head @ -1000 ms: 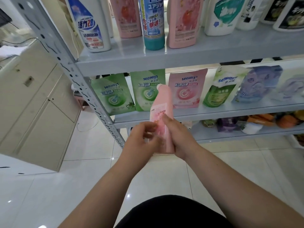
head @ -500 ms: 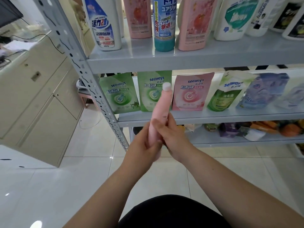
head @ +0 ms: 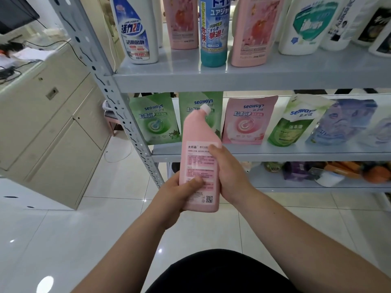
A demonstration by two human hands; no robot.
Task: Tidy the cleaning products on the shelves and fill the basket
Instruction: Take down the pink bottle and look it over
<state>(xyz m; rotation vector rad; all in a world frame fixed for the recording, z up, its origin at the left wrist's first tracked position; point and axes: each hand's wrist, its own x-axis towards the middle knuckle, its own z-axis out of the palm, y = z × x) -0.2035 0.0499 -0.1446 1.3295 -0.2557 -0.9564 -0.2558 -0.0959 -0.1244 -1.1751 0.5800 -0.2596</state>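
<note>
I hold a pink bottle (head: 197, 136) with an angled white cap upright in front of the shelves, its back label facing me. My left hand (head: 175, 195) grips its lower part, thumb across the label. My right hand (head: 229, 174) grips its right side, fingers curled over the label's top corner. On the top shelf (head: 254, 78) stand a white-blue bottle (head: 135, 30), two pink bottles (head: 183, 22), a blue bottle (head: 213, 32) and white jugs (head: 304, 24). The middle shelf (head: 275, 152) carries green pouches (head: 153, 119), a pink pouch (head: 247, 121) and more. No basket is in view.
A grey perforated shelf post (head: 110, 89) slants down at the left. A beige cabinet (head: 46, 127) stands further left on the white tile floor (head: 84, 240). The bottom shelf (head: 296, 187) holds mixed packets and orange items.
The pink bottle has turned in my hands from edge-on to its back label facing me. The view has moved slightly closer to the shelves.
</note>
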